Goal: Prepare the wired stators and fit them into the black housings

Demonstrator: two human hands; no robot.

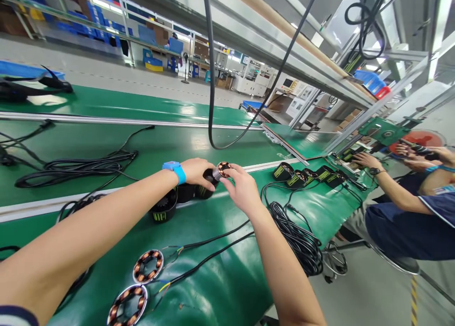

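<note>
My right hand pinches a copper-wound stator ring between thumb and fingers. Beside it, my left hand, with a blue band at the wrist, is closed round a black cylindrical housing. The ring is at the upper right of that housing. More black housings stand to the left, the nearest one marked with yellow-green print. Two larger stator rings, one upper and one lower, lie on the green mat with thin coloured wires leading to black cables.
Coiled black cables lie at left and right. Several black housings stand right of my hands. A hanging cable loops down ahead. Another person's hand is at the far right, by a green machine.
</note>
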